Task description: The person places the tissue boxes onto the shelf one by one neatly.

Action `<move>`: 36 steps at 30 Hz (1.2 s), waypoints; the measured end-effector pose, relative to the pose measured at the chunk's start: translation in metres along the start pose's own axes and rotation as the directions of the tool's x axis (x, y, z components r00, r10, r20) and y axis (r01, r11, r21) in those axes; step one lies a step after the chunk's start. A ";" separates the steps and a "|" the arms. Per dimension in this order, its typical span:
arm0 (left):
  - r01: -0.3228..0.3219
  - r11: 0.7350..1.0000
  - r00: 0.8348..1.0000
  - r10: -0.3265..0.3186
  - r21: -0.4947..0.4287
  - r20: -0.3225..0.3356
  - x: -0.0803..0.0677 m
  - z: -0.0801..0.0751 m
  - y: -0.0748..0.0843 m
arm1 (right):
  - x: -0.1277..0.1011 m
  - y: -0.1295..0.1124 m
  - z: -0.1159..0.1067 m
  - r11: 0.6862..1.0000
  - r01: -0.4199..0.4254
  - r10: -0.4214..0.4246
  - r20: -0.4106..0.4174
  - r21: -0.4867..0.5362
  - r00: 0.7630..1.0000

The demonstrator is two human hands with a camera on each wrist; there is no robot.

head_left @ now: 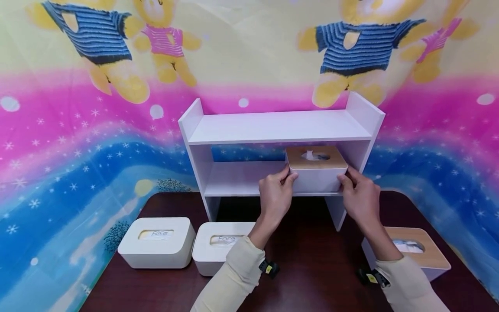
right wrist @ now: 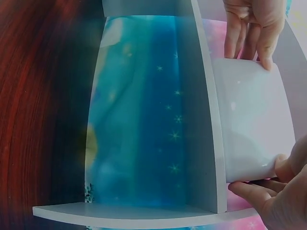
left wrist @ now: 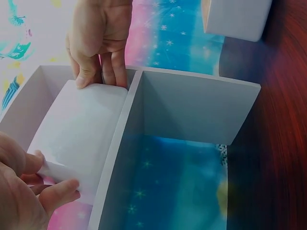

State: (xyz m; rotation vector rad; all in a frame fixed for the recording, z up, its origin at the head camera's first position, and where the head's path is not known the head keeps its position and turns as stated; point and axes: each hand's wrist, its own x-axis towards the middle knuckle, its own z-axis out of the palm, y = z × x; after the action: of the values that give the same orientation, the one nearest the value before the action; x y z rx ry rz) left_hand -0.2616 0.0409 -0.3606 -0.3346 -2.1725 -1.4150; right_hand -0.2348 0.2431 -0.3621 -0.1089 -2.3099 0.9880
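A tissue box (head_left: 317,178) with a white body and a wood-coloured lid sits on the middle shelf (head_left: 241,177) of a white shelf unit, towards its right side. A tuft of tissue shows in the lid's oval slot. My left hand (head_left: 276,193) holds the box's left end, thumb on the front face. At the opposite end my right hand (head_left: 362,197) grips it, its thumb also on the front. Both wrist views show the box's white front face (left wrist: 79,134) between the two hands, level with the shelf edge. The fingertips behind the box are partly hidden.
Two all-white tissue boxes (head_left: 157,242), (head_left: 208,260) stand on the dark wooden table (head_left: 304,268) at the left, the second partly behind my left sleeve. Another wood-lidded tissue box (head_left: 425,247) is at the right, partly covered by my right forearm. A patterned cloth (head_left: 241,86) hangs behind.
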 end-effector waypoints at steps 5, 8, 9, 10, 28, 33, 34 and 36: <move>0.020 0.999 1.000 -0.020 -0.027 0.015 0.000 0.001 -0.002 | 0.000 0.001 0.001 0.999 -0.035 0.035 0.018 0.006 0.999; 0.044 0.998 0.998 -0.043 -0.036 0.042 -0.001 -0.002 -0.003 | -0.003 0.001 -0.002 0.997 -0.067 0.064 0.070 0.038 0.995; 0.049 0.998 0.998 -0.047 -0.041 0.053 -0.002 -0.005 -0.004 | -0.005 0.001 -0.004 0.996 -0.073 0.069 0.087 0.049 0.994; 0.053 0.998 0.997 -0.050 -0.043 0.061 -0.003 -0.008 -0.004 | -0.008 0.001 -0.005 0.995 -0.078 0.072 0.103 0.058 0.992; 0.105 0.993 0.983 -0.094 -0.058 0.155 -0.044 -0.095 -0.030 | -0.077 -0.008 -0.005 0.993 -0.032 0.005 0.222 0.117 0.975; 0.115 0.993 0.979 -0.118 0.031 0.165 -0.057 -0.115 -0.040 | -0.091 -0.014 0.010 0.993 -0.021 -0.012 0.283 0.115 0.959; 0.119 0.992 0.978 -0.126 0.051 0.166 -0.059 -0.119 -0.043 | -0.094 -0.014 0.013 0.993 -0.016 -0.020 0.293 0.118 0.956; 0.130 0.987 0.975 -0.144 0.096 0.167 -0.064 -0.126 -0.047 | -0.099 -0.014 0.021 0.993 -0.001 -0.037 0.317 0.122 0.948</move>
State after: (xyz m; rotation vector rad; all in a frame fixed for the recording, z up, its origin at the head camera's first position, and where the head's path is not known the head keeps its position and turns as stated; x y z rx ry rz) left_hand -0.1941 -0.0884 -0.3920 -0.2909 -2.4304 -1.4075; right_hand -0.1645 0.1900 -0.4138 0.1315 -2.5259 1.2073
